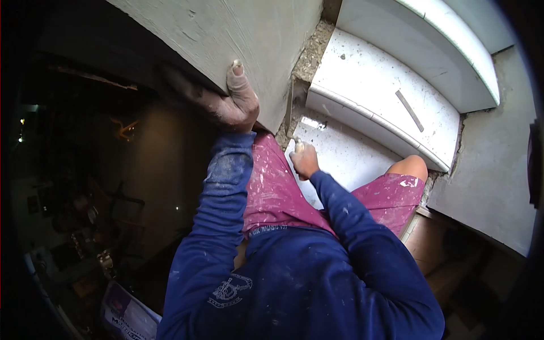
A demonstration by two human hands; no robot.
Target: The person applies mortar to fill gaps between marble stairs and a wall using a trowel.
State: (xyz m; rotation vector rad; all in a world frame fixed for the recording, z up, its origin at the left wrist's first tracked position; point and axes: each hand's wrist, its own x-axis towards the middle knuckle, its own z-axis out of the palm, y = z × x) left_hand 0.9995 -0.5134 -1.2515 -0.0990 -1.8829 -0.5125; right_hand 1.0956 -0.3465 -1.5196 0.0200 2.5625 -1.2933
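Nearest the camera are 2 blue sleeves, speckled with pale spatter, and pink shorts (272, 192) below them, with 1 bare knee (409, 168) showing on the right. The right hand (304, 160) is closed around 1 small pale object (298, 145); only its tip shows above the fist, so what it is cannot be told. That hand sits over the lowest white step (345, 156), near the step's left edge. The left hand (237, 101) is higher, curled tight over the bottom edge of a grey wall slab (238, 34), thumb flat on the face (the fingers are hidden behind the edge). Beyond lie 3 white curved steps in all; the middle step (374, 96) carries 1 thin grey strip (409, 110) and has open room around it. A rough gritty seam (310, 54) runs between wall and steps. To the right stands a grey concrete surface (493, 181). The left side drops into darkness, cluttered and hard to make out.
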